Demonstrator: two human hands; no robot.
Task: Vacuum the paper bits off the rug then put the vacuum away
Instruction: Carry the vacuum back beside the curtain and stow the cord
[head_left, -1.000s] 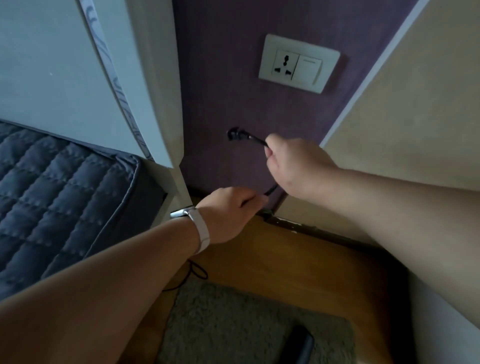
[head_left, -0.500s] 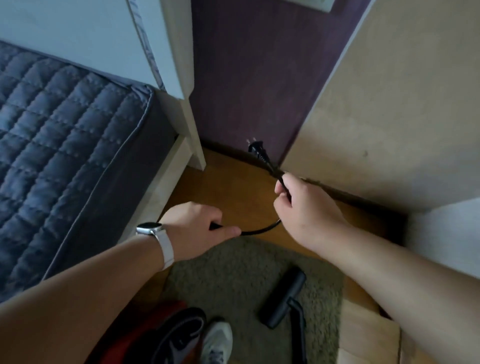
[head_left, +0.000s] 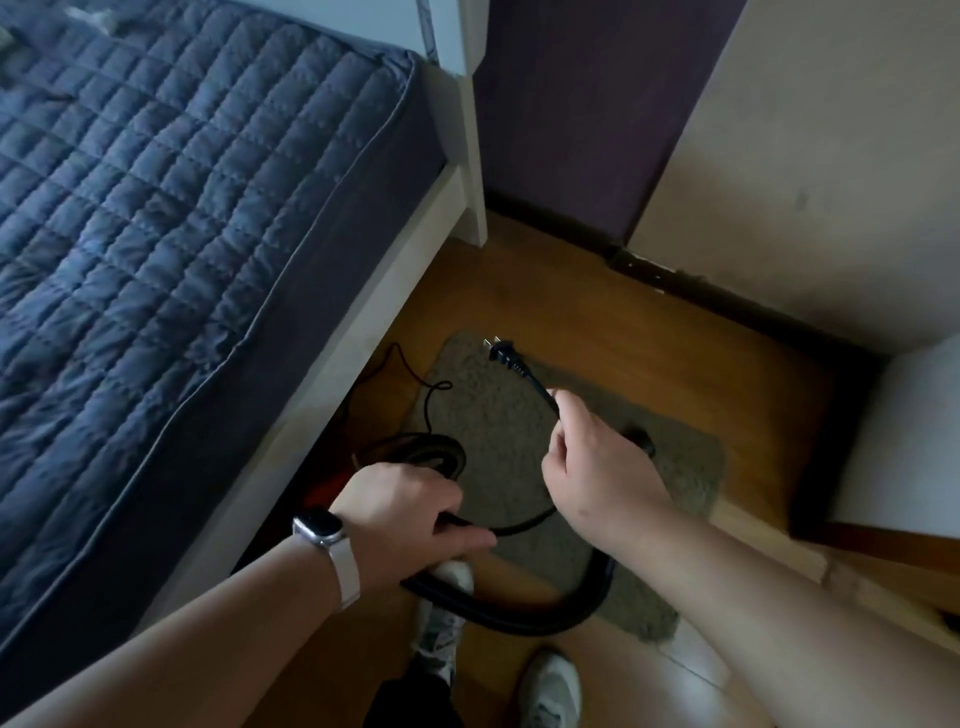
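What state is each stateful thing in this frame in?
plug: unplugged, held above the rug
power cord: slack loop between both hands
left hand: grips the power cord
right hand: pinches the power cord below the plug
vacuum hose: lying curved across the rug

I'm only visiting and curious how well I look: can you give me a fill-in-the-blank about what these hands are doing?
The left hand and the right hand hold one black ____.
The right hand pinches it just below its ____, above the grey rug.
The left wrist wears a ____.
Missing: cord; plug; watch.
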